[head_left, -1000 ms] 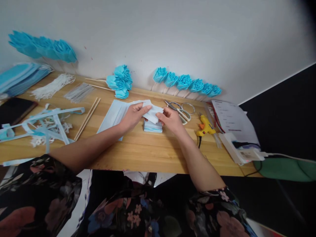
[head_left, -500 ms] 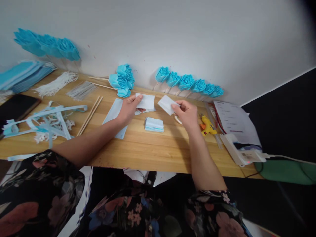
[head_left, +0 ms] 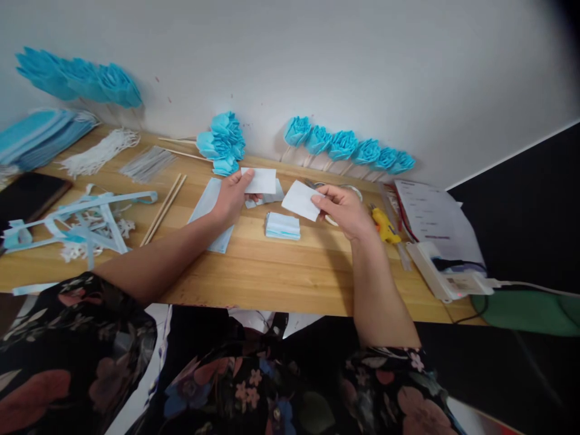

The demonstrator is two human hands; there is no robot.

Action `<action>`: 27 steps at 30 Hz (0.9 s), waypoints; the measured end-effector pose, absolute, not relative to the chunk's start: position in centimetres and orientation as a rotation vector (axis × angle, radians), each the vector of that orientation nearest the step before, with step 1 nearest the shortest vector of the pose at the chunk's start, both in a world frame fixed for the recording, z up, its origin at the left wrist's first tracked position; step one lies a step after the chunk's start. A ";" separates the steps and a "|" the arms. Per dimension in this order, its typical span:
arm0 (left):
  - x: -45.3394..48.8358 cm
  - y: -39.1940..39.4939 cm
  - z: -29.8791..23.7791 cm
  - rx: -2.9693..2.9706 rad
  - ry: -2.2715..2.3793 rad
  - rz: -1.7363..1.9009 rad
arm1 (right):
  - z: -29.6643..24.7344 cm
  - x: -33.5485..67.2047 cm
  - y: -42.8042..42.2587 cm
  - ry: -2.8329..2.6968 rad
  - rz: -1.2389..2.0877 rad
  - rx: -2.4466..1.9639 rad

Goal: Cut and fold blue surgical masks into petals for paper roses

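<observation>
White sheet (head_left: pixel 300 200), thin and squarish, is tilting in the pinch of the right hand (head_left: pixel 345 208) above the wooden table (head_left: pixel 272 278); the left hand (head_left: pixel 231 198), apart, is pinching a rectangular piece (head_left: pixel 263 180). A layered pale-blue stack (head_left: pixel 283 225) is lying nearby.

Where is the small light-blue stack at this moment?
In the head view, the stack lies centrally on the table, between the blue sheet at left and the right hand.

Soft light covers the table (head_left: pixel 272 281) (a faint shadow (head_left: pixel 339 263) marks it); above its right end, the view's corner blurs black.
</observation>
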State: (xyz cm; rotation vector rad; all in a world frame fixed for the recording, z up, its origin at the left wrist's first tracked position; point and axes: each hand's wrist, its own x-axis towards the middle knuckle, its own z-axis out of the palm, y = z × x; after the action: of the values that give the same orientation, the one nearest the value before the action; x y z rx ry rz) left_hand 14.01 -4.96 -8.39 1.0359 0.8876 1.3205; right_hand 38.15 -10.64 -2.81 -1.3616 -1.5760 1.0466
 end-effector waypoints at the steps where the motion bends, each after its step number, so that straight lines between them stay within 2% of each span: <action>1: 14.0 -5.0 -8.4 1.038 0.888 1.316 | -2.9 38.0 -10.6 -1.591 1.084 -1.368; 8: 14.1 -5.1 -8.3 1.041 0.910 1.313 | -3.6 37.2 -10.8 -1.662 1.281 -1.420; 18: 14.1 -4.9 -8.4 1.069 0.900 1.296 | -4.6 36.2 -10.9 -1.815 1.320 -1.463; 27: 14.1 -5.1 -8.1 1.068 0.903 1.291 | -5.3 36.1 -10.8 -2.196 0.879 -1.575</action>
State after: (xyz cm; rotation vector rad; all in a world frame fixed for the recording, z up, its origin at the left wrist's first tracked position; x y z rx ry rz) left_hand 14.10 -5.10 -8.11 1.0684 0.9033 1.2914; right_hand 36.09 -10.81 -5.32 -1.5753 -2.1962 0.8793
